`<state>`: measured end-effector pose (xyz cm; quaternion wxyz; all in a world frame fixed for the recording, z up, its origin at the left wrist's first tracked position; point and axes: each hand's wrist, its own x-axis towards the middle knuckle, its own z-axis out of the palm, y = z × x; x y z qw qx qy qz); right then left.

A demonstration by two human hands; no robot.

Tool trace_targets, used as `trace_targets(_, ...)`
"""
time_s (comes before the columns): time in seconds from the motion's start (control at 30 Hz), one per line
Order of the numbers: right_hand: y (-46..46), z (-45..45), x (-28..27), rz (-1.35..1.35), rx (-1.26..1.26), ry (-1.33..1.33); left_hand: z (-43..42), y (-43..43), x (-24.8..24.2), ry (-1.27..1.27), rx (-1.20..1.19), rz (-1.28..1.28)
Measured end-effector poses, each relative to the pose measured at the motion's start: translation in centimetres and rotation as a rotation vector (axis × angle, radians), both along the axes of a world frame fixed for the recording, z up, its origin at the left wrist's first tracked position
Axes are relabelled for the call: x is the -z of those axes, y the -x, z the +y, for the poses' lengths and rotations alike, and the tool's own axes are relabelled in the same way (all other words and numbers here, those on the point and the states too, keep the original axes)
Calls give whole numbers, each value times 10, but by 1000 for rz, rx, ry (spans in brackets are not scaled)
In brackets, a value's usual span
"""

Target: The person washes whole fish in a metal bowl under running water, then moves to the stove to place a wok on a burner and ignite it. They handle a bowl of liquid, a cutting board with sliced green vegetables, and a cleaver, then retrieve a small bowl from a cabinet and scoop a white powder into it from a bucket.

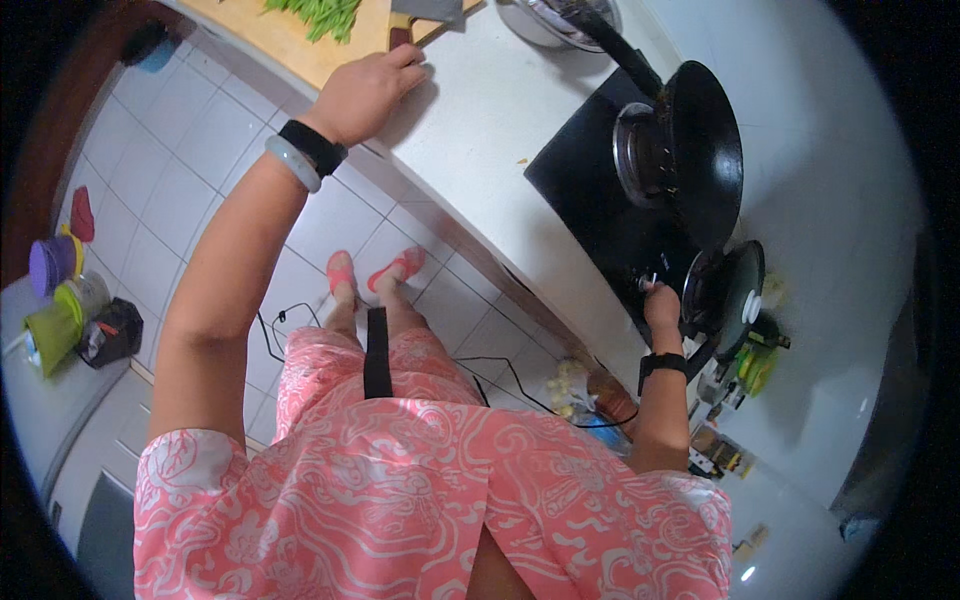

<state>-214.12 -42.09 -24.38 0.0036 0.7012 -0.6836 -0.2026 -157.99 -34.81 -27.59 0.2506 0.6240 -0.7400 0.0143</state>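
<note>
My right hand (661,304) is at a control knob (646,283) on the front of the black gas hob (577,172), fingers closed about it. My left hand (375,90) rests on the edge of the white countertop (480,135), its fingers bent close to the dark handle of a cleaver (400,31); whether they touch it I cannot tell. The cleaver lies on a wooden cutting board (292,56) beside chopped green vegetables (322,15). A black wok (705,150) is tilted over the far burner. A glass lid with a white knob (742,300) stands at the near burner.
A metal pot (551,22) stands beyond the hob. Bottles and packets (754,364) are along the wall at the right. Bags of produce (577,390) lie on the floor below the counter. A black cable (517,367) passes near my legs. Purple and green containers (52,266) are at the far left.
</note>
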Motion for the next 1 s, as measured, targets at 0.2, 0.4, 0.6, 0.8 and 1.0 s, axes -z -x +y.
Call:
trace_targets(0.2,18,-3,8,-50,-116,31,4,-6,16,90,-1,193)
trace_targets(0.4,27,15,9,135,-271,48,20,3,0,158,0,482)
trace_targets(0.6,7,2,-2,-27,164,-3,22,-12,-11,-95,47,638)
trace_targets(0.8,60,-51,50,-521,780,-167,19,-10,-7,-68,32,615)
trace_targets(1.0,53,-37,47,-401,686,-196,20,-13,-16,-244,24,824)
